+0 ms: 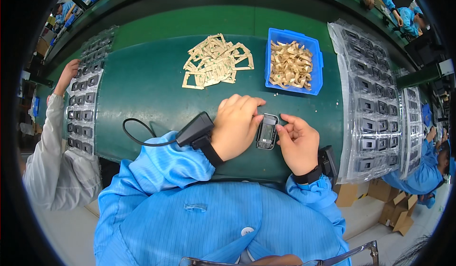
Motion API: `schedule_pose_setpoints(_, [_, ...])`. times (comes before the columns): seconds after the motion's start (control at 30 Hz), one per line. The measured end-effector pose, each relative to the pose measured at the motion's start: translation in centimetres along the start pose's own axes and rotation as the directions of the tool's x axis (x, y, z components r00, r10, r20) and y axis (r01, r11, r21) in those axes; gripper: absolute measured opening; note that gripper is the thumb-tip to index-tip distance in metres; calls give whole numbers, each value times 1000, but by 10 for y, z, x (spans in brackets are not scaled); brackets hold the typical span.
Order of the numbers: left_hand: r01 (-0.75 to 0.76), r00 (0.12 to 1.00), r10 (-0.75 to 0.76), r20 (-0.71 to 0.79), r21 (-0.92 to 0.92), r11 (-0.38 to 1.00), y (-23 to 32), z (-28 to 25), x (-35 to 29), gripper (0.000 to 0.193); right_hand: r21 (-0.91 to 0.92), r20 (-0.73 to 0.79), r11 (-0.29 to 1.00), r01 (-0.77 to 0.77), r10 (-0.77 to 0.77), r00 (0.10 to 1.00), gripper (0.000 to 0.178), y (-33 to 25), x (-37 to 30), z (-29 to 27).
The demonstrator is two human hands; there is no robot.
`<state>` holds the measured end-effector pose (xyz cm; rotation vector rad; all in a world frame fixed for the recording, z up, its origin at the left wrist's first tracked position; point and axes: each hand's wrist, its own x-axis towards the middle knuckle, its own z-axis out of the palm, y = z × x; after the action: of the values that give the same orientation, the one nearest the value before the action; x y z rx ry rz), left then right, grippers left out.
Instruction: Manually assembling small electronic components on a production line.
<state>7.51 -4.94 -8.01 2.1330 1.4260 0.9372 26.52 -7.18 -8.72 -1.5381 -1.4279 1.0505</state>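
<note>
Dark device: the small rectangular unit (268, 132) was on the wearer's side of the blue bin (290, 34), slightly left of its middle, its long axis running roughly toward the bin, between both hands.
Nearer hand: neither clearly; each thumb was at one long edge of the unit.
Left hand: the hand (237, 125) had its index reaching past the unit's bin-side end, a narrow gap between thumb and index; grip on the unit could not be told.
Right hand: the hand (300, 140) was half curled, thumb seemingly touching the unit, index narrowly parted; a firm hold could not be told.
Tan strips: curled pieces (290, 66) filled the bin.
Tan frames: a pile (218, 62) was left of the bin.
</note>
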Motion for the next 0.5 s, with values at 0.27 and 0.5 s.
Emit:
schedule_pose_setpoints(0.27, [-105,988,128,-88,233,967,7,30,6,32,-274,41,944,182,-178,983,6,-13,13,7])
schedule_pose_setpoints(0.5, [-45,942,167,-290,386,921,2,61,3,17,-488,37,831,267,-286,957,18,-20,8,20])
